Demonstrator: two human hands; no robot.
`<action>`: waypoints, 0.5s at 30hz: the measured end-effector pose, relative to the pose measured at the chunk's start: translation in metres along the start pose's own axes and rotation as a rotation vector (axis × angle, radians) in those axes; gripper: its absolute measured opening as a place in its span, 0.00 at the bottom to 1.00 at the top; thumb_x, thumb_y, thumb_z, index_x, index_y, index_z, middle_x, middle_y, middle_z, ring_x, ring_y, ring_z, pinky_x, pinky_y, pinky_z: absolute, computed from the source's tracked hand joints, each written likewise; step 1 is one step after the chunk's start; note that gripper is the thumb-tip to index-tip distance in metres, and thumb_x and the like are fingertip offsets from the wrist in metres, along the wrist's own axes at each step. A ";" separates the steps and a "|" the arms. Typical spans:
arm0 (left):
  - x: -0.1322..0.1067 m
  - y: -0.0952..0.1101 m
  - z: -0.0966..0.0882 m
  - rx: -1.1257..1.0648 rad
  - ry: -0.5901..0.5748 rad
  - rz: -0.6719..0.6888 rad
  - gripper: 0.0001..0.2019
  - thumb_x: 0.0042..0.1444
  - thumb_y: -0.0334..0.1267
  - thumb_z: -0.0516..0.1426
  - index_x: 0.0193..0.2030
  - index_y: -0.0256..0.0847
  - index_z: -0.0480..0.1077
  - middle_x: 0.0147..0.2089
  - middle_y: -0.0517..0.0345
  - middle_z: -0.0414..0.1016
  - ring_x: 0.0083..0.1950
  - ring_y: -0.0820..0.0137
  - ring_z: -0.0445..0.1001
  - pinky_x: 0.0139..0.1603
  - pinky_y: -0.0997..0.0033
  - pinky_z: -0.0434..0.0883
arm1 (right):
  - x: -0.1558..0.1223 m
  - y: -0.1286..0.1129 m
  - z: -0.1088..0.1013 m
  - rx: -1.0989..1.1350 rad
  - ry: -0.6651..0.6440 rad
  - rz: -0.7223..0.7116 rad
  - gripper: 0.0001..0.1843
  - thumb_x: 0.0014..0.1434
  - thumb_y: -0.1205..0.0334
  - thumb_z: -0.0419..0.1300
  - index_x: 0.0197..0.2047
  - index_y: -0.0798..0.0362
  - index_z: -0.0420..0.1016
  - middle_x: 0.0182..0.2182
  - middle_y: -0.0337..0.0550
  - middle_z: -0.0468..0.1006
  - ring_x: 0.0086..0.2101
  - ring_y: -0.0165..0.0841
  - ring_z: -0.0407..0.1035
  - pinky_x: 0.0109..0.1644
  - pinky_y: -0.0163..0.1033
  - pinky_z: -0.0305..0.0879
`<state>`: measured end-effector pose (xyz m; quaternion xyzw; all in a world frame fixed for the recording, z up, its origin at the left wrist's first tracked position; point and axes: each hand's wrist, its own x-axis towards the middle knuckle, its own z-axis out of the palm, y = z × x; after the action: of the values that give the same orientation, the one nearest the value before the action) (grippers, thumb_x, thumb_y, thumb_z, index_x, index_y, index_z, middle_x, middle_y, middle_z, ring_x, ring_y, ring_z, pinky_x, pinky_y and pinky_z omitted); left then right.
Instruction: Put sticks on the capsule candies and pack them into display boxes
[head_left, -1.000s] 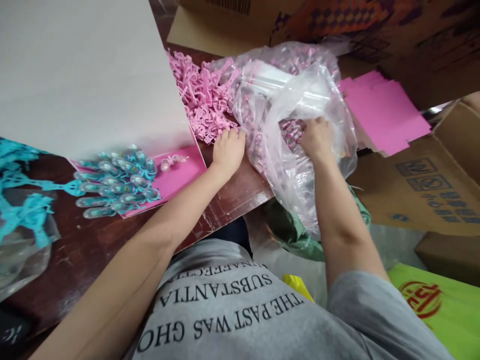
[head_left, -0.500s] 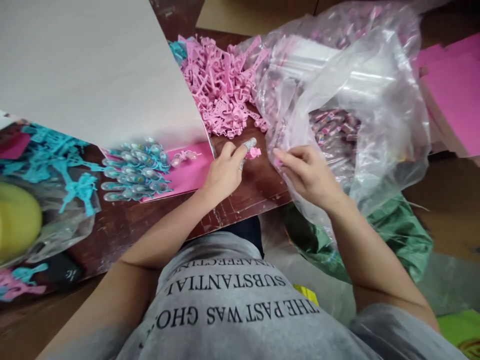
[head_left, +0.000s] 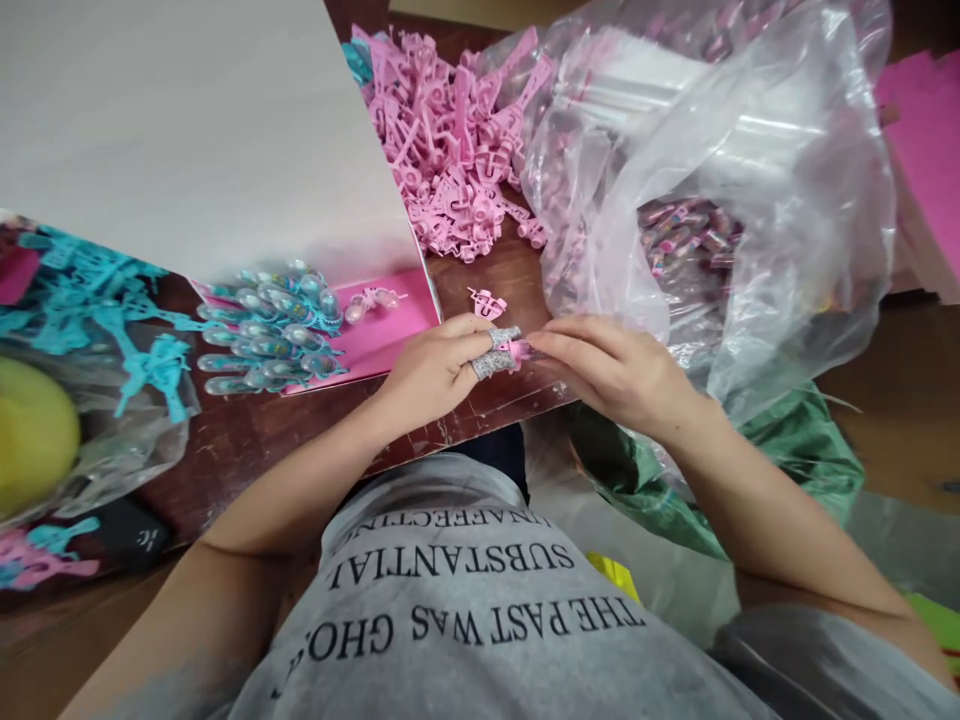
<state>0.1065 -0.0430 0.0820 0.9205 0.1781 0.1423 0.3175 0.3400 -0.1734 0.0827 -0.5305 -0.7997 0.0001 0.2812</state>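
My left hand and my right hand meet over the front edge of the dark wooden table. Both pinch one small pink plastic piece between their fingertips. The left fingertips wear grey glittery covers. Another loose pink piece lies just behind them. A heap of pink plastic pieces sits farther back. To the right stands a big clear plastic bag holding small wrapped items, its mouth open toward my right hand.
A large white board covers the table's left. Below it, a pink card carries several finished clear-and-blue pieces. Blue plastic pieces and a bag lie far left. Pink sheets are at right; a green bag hangs below.
My right hand came out of the clear bag and moved to the left hand. Both hands now pinch the pink piece together near the table edge. The view shifted closer.
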 end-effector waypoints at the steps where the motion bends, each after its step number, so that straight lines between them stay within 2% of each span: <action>1: -0.002 0.000 0.000 -0.003 0.012 0.021 0.17 0.66 0.24 0.53 0.51 0.42 0.80 0.55 0.54 0.83 0.51 0.67 0.81 0.50 0.68 0.77 | 0.001 -0.003 -0.002 -0.015 -0.007 -0.014 0.17 0.74 0.63 0.62 0.64 0.47 0.76 0.52 0.47 0.84 0.48 0.37 0.80 0.49 0.41 0.82; 4: -0.006 0.000 0.001 0.101 0.048 0.101 0.15 0.69 0.26 0.53 0.51 0.42 0.81 0.54 0.54 0.84 0.49 0.67 0.82 0.47 0.68 0.76 | 0.004 -0.010 -0.004 0.020 -0.021 -0.008 0.15 0.74 0.64 0.61 0.61 0.49 0.77 0.51 0.48 0.84 0.49 0.37 0.80 0.50 0.42 0.82; 6: -0.009 0.001 0.003 0.242 0.103 0.170 0.14 0.72 0.30 0.53 0.48 0.43 0.82 0.52 0.54 0.85 0.44 0.67 0.81 0.42 0.66 0.73 | 0.007 -0.012 -0.002 0.155 -0.039 0.076 0.12 0.74 0.61 0.60 0.58 0.50 0.79 0.48 0.47 0.85 0.46 0.37 0.80 0.49 0.42 0.81; 8: -0.011 0.000 0.007 0.352 0.167 0.237 0.14 0.75 0.34 0.53 0.48 0.43 0.82 0.50 0.55 0.86 0.40 0.67 0.80 0.39 0.64 0.69 | 0.010 -0.015 0.004 0.375 -0.098 0.253 0.11 0.75 0.56 0.61 0.53 0.52 0.80 0.41 0.45 0.84 0.39 0.34 0.79 0.43 0.41 0.79; 12: -0.014 -0.005 0.013 0.396 0.175 0.337 0.13 0.75 0.34 0.55 0.45 0.44 0.83 0.52 0.54 0.87 0.39 0.68 0.79 0.38 0.63 0.66 | 0.016 -0.023 0.010 0.890 -0.307 0.759 0.24 0.67 0.39 0.64 0.39 0.53 0.78 0.27 0.37 0.77 0.24 0.27 0.68 0.26 0.35 0.68; 13: -0.015 -0.007 0.013 0.395 0.174 0.326 0.13 0.75 0.34 0.55 0.45 0.43 0.83 0.52 0.53 0.87 0.40 0.67 0.79 0.39 0.63 0.67 | 0.016 -0.022 0.008 0.980 -0.328 0.828 0.26 0.65 0.35 0.66 0.39 0.53 0.78 0.28 0.37 0.77 0.23 0.27 0.67 0.24 0.35 0.66; 15: -0.017 -0.009 0.011 0.354 0.179 0.225 0.12 0.74 0.33 0.55 0.49 0.42 0.82 0.53 0.51 0.86 0.43 0.65 0.80 0.42 0.63 0.70 | 0.015 -0.012 -0.001 1.017 -0.274 0.853 0.30 0.61 0.32 0.68 0.47 0.52 0.79 0.35 0.41 0.81 0.25 0.28 0.70 0.25 0.35 0.68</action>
<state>0.0931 -0.0492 0.0653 0.9596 0.1241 0.2241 0.1160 0.3261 -0.1665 0.0939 -0.5966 -0.4492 0.5546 0.3671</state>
